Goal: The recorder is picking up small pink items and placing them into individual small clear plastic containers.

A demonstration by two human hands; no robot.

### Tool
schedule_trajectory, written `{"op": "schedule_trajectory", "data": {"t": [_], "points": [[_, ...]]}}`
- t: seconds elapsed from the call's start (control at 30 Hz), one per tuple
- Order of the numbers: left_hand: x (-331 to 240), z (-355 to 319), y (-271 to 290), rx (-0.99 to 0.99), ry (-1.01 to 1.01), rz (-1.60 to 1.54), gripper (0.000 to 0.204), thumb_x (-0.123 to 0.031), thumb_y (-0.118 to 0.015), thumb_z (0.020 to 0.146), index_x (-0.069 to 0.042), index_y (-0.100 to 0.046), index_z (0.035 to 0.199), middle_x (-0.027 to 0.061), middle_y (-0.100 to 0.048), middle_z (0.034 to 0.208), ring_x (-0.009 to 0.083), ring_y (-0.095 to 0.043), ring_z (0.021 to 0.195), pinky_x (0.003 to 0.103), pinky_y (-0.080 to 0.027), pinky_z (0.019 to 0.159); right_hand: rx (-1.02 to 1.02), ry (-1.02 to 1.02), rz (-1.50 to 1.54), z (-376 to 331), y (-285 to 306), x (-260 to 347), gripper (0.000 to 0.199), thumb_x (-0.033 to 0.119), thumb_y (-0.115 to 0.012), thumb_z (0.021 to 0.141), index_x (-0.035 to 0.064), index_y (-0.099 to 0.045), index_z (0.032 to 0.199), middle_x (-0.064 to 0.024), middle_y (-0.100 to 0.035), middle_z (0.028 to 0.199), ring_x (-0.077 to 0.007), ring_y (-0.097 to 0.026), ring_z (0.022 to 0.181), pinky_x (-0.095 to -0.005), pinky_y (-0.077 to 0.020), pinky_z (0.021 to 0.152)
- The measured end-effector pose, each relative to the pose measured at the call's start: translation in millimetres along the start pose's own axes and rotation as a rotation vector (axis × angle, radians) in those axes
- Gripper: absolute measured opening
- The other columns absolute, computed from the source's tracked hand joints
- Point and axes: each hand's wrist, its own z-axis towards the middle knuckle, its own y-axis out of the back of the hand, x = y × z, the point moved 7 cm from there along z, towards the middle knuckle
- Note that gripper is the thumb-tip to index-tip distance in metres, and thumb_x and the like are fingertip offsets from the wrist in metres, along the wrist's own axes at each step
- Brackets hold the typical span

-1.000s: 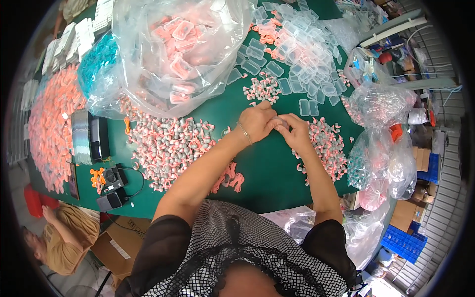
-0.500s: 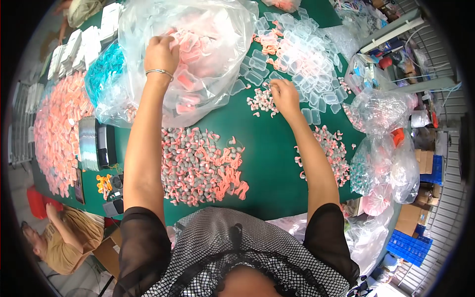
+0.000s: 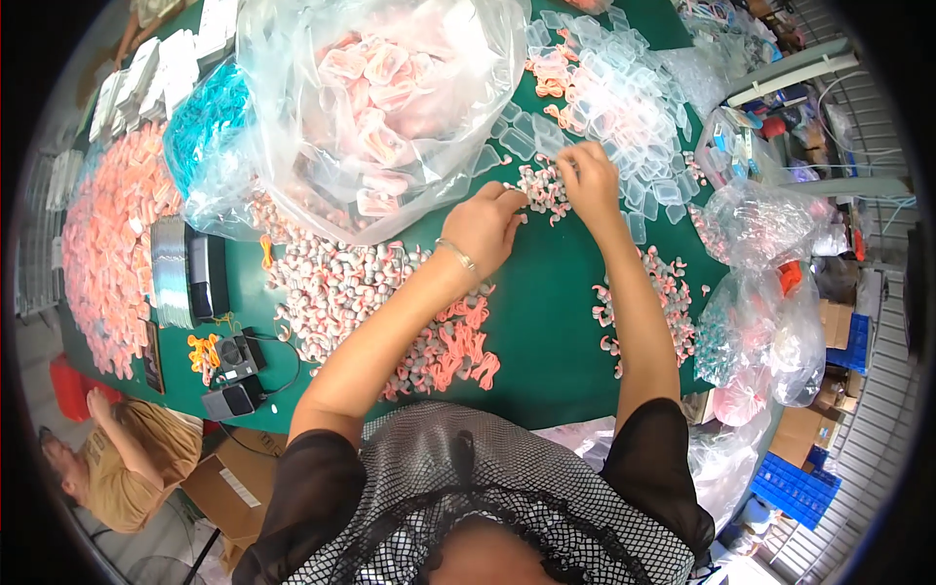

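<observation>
A small heap of pink, white and grey earbud-like pieces (image 3: 542, 191) lies on the green table between my hands. My left hand (image 3: 484, 230) is at its left edge, fingers curled together; whatever they pinch is too small to make out. On the heap's right edge, the bent fingertips of my right hand (image 3: 592, 179) are drawn together, and any piece in them is hidden. Beyond the left hand stands a large clear plastic bag (image 3: 292, 127) holding clear cases with coiled pink cords (image 3: 377, 136). Loose clear plastic cases (image 3: 634, 136) are piled beyond the right hand.
Under my left forearm spreads a big heap of grey-and-pink pieces (image 3: 322, 292) with pink cord bundles (image 3: 468, 341). Another heap (image 3: 663, 302) lies by my right forearm. Small black devices (image 3: 234, 366) stand at left. Filled bags (image 3: 760, 224) line the right edge. Another person (image 3: 136, 468) sits lower left.
My left hand has left the large bag and come down and right to the small heap. My right hand has shifted slightly right and stays by the heap.
</observation>
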Motion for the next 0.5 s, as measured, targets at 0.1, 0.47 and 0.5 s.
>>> {"op": "schedule_trajectory", "data": {"t": [0.1,0.47,0.5], "points": [[41.0,-0.8,-33.5,0.024,0.121,0.072,0.020,-0.007,-0.064,0.081,-0.010,-0.066,0.100,0.0133,-0.060,0.095,0.0348,-0.063,0.081,0.045,-0.052,0.071,0.007,0.111,-0.145,-47.5,32.0,22.5,0.005,0.012,-0.067,0.080,0.0106,-0.065,0.085,-0.0038,-0.058,0.086,-0.0239,-0.058,0.087,-0.0402,-0.0382,0.078],[48.3,1.9,-85.4,-0.014,0.000,0.366,0.007,-0.013,-0.063,0.081,-0.012,-0.064,0.087,0.0082,-0.061,0.091,0.0310,-0.064,0.079,0.043,-0.052,0.065,0.055,0.137,-0.438,-142.6,51.3,23.5,0.008,0.014,-0.067,0.074,0.0112,-0.060,0.078,-0.0048,-0.055,0.084,-0.0234,-0.054,0.084,-0.0446,-0.0341,0.086],[41.3,2.5,-85.3,-0.009,-0.047,0.423,0.007,-0.012,-0.060,0.080,-0.012,-0.064,0.086,0.0076,-0.061,0.090,0.0284,-0.065,0.078,0.041,-0.053,0.065,0.065,0.141,-0.405,-142.9,48.5,25.3,0.009,0.015,-0.067,0.075,0.0108,-0.061,0.079,-0.0052,-0.055,0.084,-0.0234,-0.054,0.084,-0.0445,-0.0339,0.086]]}}
